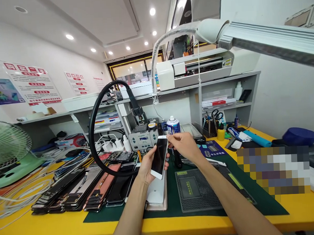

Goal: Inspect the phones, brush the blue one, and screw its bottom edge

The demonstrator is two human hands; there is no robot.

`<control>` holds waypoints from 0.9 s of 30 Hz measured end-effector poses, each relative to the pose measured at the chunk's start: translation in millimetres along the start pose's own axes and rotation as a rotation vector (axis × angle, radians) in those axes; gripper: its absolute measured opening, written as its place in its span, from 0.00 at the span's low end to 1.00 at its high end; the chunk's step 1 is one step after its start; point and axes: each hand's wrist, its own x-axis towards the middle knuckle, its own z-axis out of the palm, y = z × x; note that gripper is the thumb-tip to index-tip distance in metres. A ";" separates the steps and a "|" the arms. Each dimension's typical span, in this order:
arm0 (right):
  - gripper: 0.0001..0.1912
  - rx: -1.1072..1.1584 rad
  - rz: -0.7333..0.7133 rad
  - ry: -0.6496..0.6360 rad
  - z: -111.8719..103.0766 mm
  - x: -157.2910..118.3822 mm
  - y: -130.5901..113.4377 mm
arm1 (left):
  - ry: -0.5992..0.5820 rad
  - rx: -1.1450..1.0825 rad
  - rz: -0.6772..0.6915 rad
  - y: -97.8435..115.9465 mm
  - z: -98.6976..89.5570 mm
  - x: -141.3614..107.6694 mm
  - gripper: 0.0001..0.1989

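My left hand [146, 167] is wrapped round a white smartphone [159, 157], its dark screen facing me and its body tilted. At the phone's top right corner, my right hand [183, 144] is closed in a pinch. Whatever is between those fingertips, if anything, is too small to make out. Under the held phone lies a stack of phone parts topped by a white back cover [156, 193]. To the right, a grey perforated work pad [214, 189] rests on the dark green mat [265, 206].
Stacked phone screens [74, 190] line the left side, beside loose white cables [25, 192] and a green fan [10, 151]. A hot-air station [143, 140] with a looping black hose [92, 134] stands behind. A spray can [173, 125] is beyond my hands; a lamp [273, 39] hangs overhead.
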 end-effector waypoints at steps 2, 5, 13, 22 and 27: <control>0.25 -0.061 -0.022 0.023 1.0 -1.8 -2.4 | 0.038 0.013 -0.014 -0.5 -0.3 0.5 0.18; 0.22 -0.122 -0.050 0.044 3.0 -3.9 -6.0 | 0.085 0.012 -0.020 -1.2 0.9 1.0 0.17; 0.14 -0.203 -0.058 -0.006 8.5 -7.4 -10.7 | 0.152 -0.069 -0.006 -3.1 5.9 5.1 0.18; 0.17 -0.261 -0.094 -0.123 19.8 -15.5 -10.1 | 0.229 -0.185 0.083 -2.5 5.0 8.7 0.16; 0.17 -0.311 -0.124 -0.143 27.2 -18.1 -7.4 | 0.248 -0.243 0.120 0.1 8.0 6.3 0.16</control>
